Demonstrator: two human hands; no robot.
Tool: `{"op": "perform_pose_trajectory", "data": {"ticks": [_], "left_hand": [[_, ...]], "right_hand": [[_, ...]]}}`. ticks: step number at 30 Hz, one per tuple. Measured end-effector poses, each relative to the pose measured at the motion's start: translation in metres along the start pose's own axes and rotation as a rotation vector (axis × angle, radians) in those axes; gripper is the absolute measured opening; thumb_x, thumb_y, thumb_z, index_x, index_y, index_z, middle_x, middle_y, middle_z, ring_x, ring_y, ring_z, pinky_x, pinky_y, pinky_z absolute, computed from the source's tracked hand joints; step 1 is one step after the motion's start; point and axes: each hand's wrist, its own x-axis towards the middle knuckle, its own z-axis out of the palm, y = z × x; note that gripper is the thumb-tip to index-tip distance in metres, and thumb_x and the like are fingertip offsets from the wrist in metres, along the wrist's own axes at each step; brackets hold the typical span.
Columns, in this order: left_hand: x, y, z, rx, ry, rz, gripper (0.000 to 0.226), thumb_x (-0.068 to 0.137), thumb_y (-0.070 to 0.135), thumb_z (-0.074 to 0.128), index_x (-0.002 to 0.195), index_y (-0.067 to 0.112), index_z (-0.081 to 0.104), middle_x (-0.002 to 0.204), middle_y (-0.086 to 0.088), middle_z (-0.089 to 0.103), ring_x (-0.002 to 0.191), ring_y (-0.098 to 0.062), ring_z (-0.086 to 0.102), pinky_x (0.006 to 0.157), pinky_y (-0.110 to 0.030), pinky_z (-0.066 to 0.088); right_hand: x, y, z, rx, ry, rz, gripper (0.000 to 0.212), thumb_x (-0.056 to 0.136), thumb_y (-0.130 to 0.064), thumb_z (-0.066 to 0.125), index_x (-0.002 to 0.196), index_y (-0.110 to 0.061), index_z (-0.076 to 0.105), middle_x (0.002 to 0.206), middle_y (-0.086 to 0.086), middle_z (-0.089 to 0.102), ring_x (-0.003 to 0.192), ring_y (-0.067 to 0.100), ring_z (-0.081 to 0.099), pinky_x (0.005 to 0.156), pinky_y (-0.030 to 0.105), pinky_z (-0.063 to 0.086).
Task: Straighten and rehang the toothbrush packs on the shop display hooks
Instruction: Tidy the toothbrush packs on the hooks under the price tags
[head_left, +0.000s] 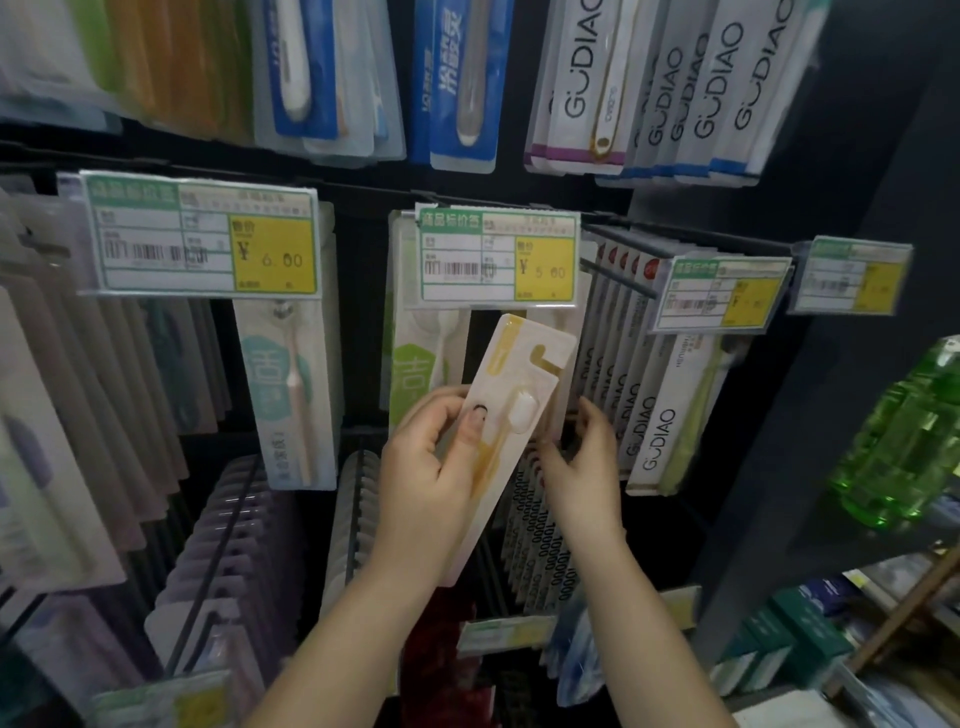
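Observation:
A long cream and yellow toothbrush pack (514, 395) is tilted in front of the display, its hang slot at the upper right. My left hand (431, 462) grips it at the middle, thumb on the front beside the white brush head. My right hand (582, 462) is just right of the pack, fingers curled near its right edge and by the packs on the hook behind; I cannot tell whether it holds anything. Above hangs the hook with the 5.60 price tag (498, 257) and a green-labelled pack (415, 353) behind it.
Rows of GUDIAO packs (649, 415) hang on hooks to the right. A pack under the 6.00 tag (202, 236) hangs at left. More packs fill lower hooks (234, 545). Green bottles (904, 441) stand on a shelf at right.

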Motion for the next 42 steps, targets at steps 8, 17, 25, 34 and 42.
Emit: {"op": "perform_pose_trajectory", "data": {"ticks": [8,17,25,34,42], "left_hand": [[0.009,-0.004,0.013,-0.001,0.024,0.028,0.012,0.088,0.032,0.049,0.083,0.031,0.060,0.089,0.008,0.063,0.087,-0.004,0.059,0.074,-0.014,0.044],[0.013,-0.004,0.024,-0.031,0.034,-0.063,0.023,0.092,0.016,0.054,0.080,0.035,0.058,0.080,0.008,0.063,0.077,-0.008,0.059,0.067,-0.019,0.045],[0.022,-0.002,0.024,-0.047,0.043,-0.110,0.020,0.093,0.018,0.053,0.076,0.028,0.057,0.070,0.009,0.058,0.064,-0.001,0.054,0.058,-0.011,0.040],[0.022,-0.002,0.030,-0.080,0.030,-0.106,0.020,0.092,0.016,0.054,0.079,0.031,0.059,0.071,0.010,0.062,0.064,0.006,0.057,0.058,-0.009,0.043],[0.026,-0.005,0.037,-0.038,-0.001,-0.071,0.021,0.091,0.014,0.054,0.076,0.028,0.057,0.070,0.011,0.058,0.065,0.005,0.054,0.059,-0.007,0.039]], "right_hand": [[-0.046,-0.006,0.001,0.120,-0.267,-0.164,0.078,0.078,-0.020,0.066,0.134,-0.040,0.017,0.135,-0.010,0.041,0.122,-0.010,0.039,0.105,0.018,0.035],[-0.039,-0.015,0.011,0.168,-0.253,-0.195,0.070,0.070,-0.032,0.072,0.130,-0.023,0.038,0.111,-0.017,0.056,0.101,-0.009,0.056,0.079,0.007,0.045],[-0.027,-0.036,0.009,0.148,-0.279,-0.250,0.055,0.077,-0.006,0.072,0.106,-0.042,0.042,0.100,-0.017,0.060,0.093,-0.013,0.059,0.074,0.005,0.044],[-0.021,-0.029,0.008,0.129,-0.301,-0.174,0.073,0.076,-0.016,0.074,0.122,-0.042,0.024,0.106,-0.022,0.053,0.091,-0.023,0.053,0.069,-0.001,0.041],[-0.010,-0.021,0.008,0.088,-0.289,-0.093,0.117,0.071,-0.024,0.078,0.148,-0.020,-0.009,0.135,-0.007,0.044,0.109,-0.006,0.051,0.073,-0.003,0.041]]}}
